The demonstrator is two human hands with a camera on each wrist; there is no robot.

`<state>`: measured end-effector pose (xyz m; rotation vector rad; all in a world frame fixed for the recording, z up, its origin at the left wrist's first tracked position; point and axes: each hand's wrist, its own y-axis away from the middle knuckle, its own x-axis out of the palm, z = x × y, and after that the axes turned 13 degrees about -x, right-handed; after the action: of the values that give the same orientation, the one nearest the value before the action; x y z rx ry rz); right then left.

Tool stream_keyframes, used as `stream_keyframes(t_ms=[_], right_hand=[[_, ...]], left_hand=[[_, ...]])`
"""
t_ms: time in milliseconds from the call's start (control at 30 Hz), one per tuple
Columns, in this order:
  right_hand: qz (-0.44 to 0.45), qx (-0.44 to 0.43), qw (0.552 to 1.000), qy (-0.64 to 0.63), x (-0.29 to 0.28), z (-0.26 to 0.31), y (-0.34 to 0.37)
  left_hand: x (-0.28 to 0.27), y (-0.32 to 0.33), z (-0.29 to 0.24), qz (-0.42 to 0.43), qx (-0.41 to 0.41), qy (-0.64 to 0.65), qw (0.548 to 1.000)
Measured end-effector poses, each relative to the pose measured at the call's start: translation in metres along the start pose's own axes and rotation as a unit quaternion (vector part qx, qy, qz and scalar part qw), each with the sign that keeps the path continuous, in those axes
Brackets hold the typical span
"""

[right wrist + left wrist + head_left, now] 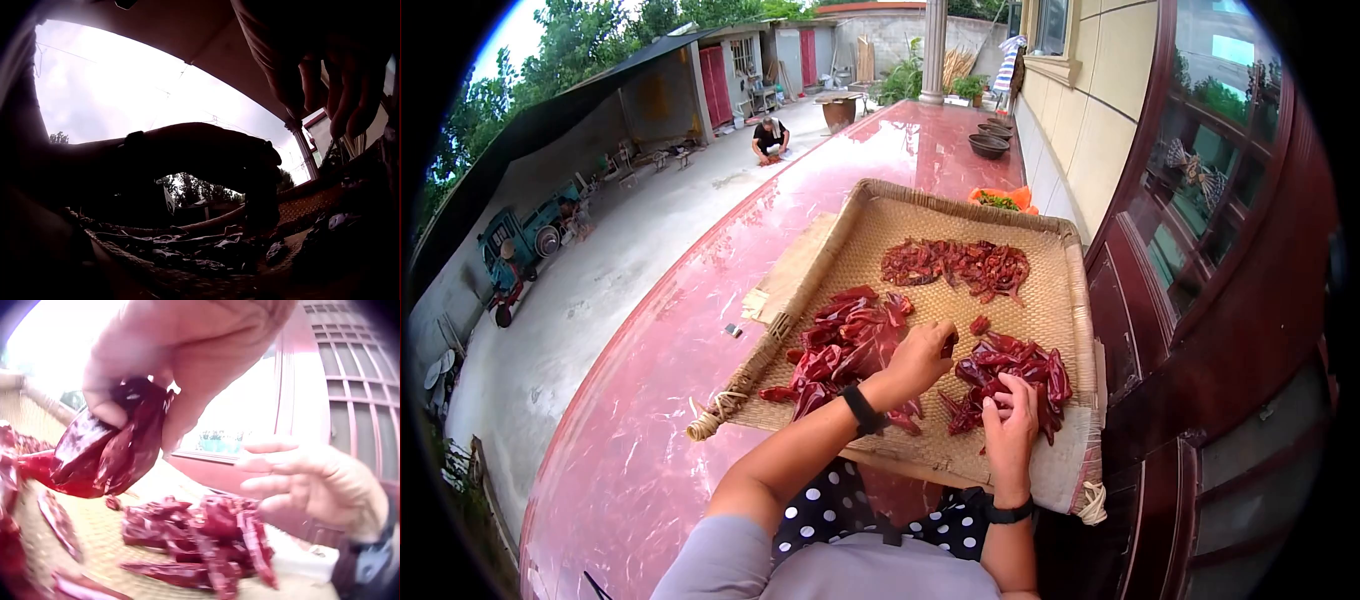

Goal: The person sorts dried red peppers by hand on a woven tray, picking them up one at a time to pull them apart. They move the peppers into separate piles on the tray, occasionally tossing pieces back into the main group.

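My left hand (920, 360) holds dried red chili peppers (115, 447) between its thumb and fingers, over the woven tray. In the left wrist view they hang dark and glossy below the fingertips. A large chili pile (850, 345) spreads under my left forearm. My right hand (1012, 435) hovers at the near edge of a smaller chili pile (1015, 370), its fingers loosely bent and holding nothing. In the right wrist view, dark and backlit, the right hand's fingers (350, 94) point downward. A third heap of smaller, shriveled chilies (955, 265) lies toward the tray's back.
The shallow woven tray (870, 225) has a raised rim and rests above a shiny red ledge (690, 390). Flattened cardboard (795, 265) lies beside it. An orange bag (1005, 198) with green contents and dark bowls (988, 146) are farther back. A person (770, 140) squats in the yard.
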<state>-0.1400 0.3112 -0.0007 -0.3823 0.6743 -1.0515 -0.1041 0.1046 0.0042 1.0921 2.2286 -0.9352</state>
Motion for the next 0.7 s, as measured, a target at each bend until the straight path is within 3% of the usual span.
stream_keyframes(t_ms=[100, 133, 167, 233, 333, 433, 600, 700], right_hand=[[0.055, -0.016, 0.998, -0.016, 0.022, 0.008, -0.005], [0.063, -0.040, 0.997, -0.008, 0.029, 0.008, -0.005], [0.074, -0.092, 0.992, 0.050, 0.037, -0.003, -0.004], [0.052, -0.120, 0.990, 0.044, 0.041, 0.002, -0.005], [0.037, -0.083, 0.996, -0.011, 0.045, -0.004, -0.005], [0.037, 0.026, 0.998, -0.039, 0.043, -0.005, -0.007], [-0.003, 0.073, 0.989, -0.127, 0.056, -0.030, -0.011], [0.022, 0.094, 0.993, -0.075, 0.046, -0.019, -0.020]], left_hand=[[-0.001, 0.013, -0.015, 0.095, -0.111, 0.276, 0.950], [-0.001, 0.019, -0.021, 0.084, -0.105, 0.301, 0.944], [-0.006, 0.023, -0.026, 0.096, -0.148, 0.287, 0.942], [-0.023, 0.032, -0.043, 0.117, -0.234, 0.256, 0.930], [-0.037, 0.044, -0.048, 0.173, -0.294, 0.388, 0.856], [-0.037, 0.048, -0.038, 0.196, -0.320, 0.444, 0.814], [-0.034, 0.051, -0.031, 0.124, -0.334, 0.493, 0.794], [-0.003, 0.045, -0.005, 0.039, -0.320, 0.519, 0.792]])
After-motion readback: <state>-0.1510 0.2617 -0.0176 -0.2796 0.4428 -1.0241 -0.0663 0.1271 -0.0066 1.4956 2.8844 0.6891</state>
